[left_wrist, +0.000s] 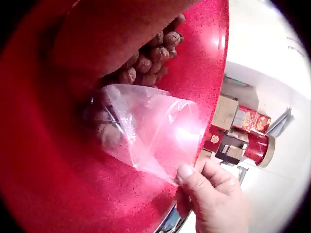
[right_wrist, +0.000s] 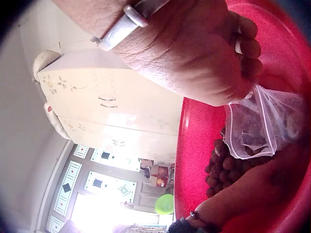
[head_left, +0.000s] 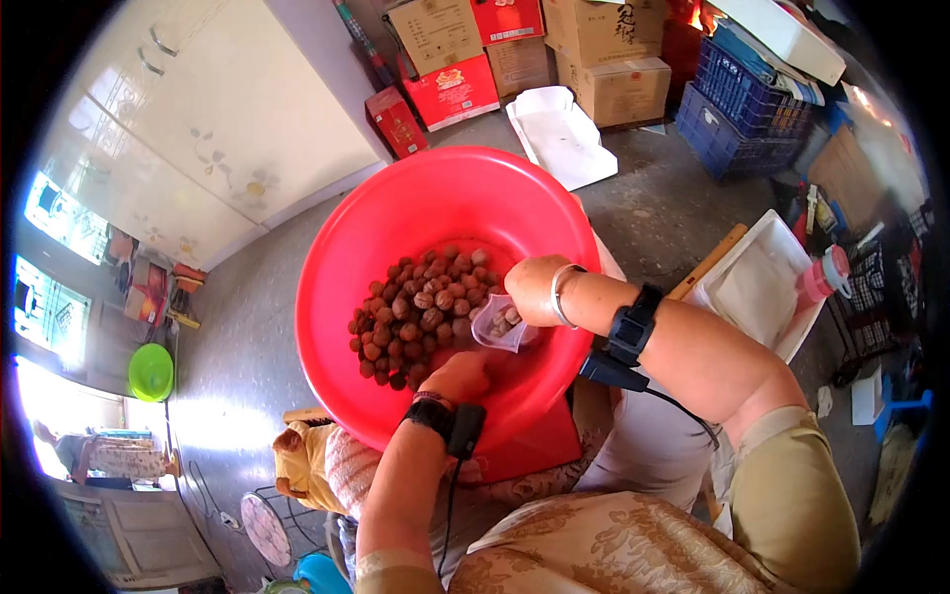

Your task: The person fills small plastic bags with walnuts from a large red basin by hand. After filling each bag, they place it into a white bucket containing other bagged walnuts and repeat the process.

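A clear plastic bag [head_left: 498,332] with a few light-brown nuts inside is over the red basin [head_left: 346,238]. My right hand [head_left: 534,289] pinches its rim; in the left wrist view the thumb and fingers of that hand [left_wrist: 214,194] hold one edge of the bag [left_wrist: 155,131], its mouth spread. Low in the basin, beside the brown walnuts [head_left: 421,307], my left hand [head_left: 457,378] reaches in below the bag. The right wrist view has the left hand [right_wrist: 262,182] close to the underside of the bag [right_wrist: 250,128]; its fingertips are blurred or hidden.
White trays [head_left: 562,139] lie on the floor ahead and to the right, the latter beside a pink-lidded bottle [head_left: 823,275]. Cartons [head_left: 621,91] and blue crates [head_left: 742,119] stand at the back. A cream cabinet [head_left: 228,109] and green basin [head_left: 151,373] are at the left.
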Demonstrator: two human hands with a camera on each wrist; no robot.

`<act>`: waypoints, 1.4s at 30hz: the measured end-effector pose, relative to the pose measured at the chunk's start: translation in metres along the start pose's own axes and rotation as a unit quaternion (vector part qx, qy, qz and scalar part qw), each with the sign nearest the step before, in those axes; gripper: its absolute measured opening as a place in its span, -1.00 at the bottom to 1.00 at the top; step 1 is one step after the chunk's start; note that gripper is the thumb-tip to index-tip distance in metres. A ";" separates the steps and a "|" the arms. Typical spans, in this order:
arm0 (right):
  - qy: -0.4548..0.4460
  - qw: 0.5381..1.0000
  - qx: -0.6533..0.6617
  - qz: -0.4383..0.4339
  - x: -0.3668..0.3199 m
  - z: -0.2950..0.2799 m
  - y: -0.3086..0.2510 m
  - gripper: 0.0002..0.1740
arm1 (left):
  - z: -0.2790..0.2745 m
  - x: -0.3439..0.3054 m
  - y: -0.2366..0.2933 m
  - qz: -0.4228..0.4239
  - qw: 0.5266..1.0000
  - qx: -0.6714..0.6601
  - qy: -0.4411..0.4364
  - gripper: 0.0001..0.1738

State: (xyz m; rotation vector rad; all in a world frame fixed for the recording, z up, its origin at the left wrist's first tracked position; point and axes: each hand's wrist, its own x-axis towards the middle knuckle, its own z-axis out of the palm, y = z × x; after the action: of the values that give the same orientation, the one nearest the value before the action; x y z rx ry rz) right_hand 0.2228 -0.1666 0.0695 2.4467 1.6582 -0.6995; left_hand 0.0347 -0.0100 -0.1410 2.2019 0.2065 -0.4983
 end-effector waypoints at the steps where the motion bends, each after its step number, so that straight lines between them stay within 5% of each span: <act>1: 0.002 1.000 0.001 0.002 0.002 0.003 0.001 -0.72 | -0.003 -0.001 -0.004 0.001 1.000 0.002 -0.001 -0.43; 4: 0.027 1.000 -0.006 0.001 0.003 0.008 0.004 -0.77 | -0.035 -0.018 0.033 -0.037 0.993 -0.115 -0.006 -0.51; 6: 0.011 1.000 0.014 0.006 -0.001 0.002 0.001 -0.72 | -0.056 -0.023 0.055 -0.132 0.942 -0.232 0.203 -0.63; 7: 0.011 1.000 0.015 0.009 -0.001 0.001 0.001 -0.72 | -0.065 -0.026 0.063 -0.046 0.940 -0.164 0.297 -0.70; 9: -0.009 1.000 0.005 0.016 0.000 0.000 0.000 -0.71 | -0.074 -0.035 0.091 -0.013 0.848 -0.381 0.368 -0.71; 12: 0.008 1.000 0.014 0.007 -0.002 0.000 0.001 -0.71 | -0.079 -0.036 0.101 0.092 0.786 -0.472 0.389 -0.68; 19: -0.001 1.000 0.022 0.020 0.002 0.000 0.002 -0.72 | -0.061 -0.025 0.121 0.179 0.870 -0.300 0.348 -0.61; 27: 0.008 0.999 0.031 0.017 -0.004 -0.006 -0.001 -0.74 | -0.059 -0.028 0.111 0.143 0.878 -0.279 0.362 -0.58; 29: 0.008 0.999 0.032 0.014 -0.004 -0.006 -0.001 -0.74 | -0.061 -0.026 0.108 0.145 0.891 -0.114 0.414 -0.54; 35: 0.027 0.999 0.037 0.016 0.000 -0.001 0.001 -0.73 | -0.066 -0.028 0.118 0.186 0.880 0.045 0.434 -0.41; 37: 0.036 0.998 0.043 -0.008 0.008 0.009 0.007 -0.76 | -0.073 -0.040 0.118 0.159 0.880 0.032 0.445 -0.44; 39: 0.055 0.998 0.040 -0.012 0.004 0.007 0.006 -0.76 | -0.089 -0.054 0.122 0.072 0.895 -0.194 0.394 -0.52; 40: 0.055 0.998 0.036 -0.010 0.004 0.008 0.006 -0.77 | -0.093 -0.051 0.088 0.117 0.887 -0.127 0.429 -0.61; 42: 0.044 0.998 0.032 -0.009 0.001 0.004 0.003 -0.78 | -0.104 -0.074 0.092 0.040 0.897 -0.098 0.430 -0.71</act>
State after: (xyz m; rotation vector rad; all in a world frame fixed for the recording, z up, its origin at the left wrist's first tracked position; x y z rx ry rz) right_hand 0.2248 -0.1684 0.0650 2.5459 1.7155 -0.6671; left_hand 0.0260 0.0153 0.0142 2.0784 0.5981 0.5589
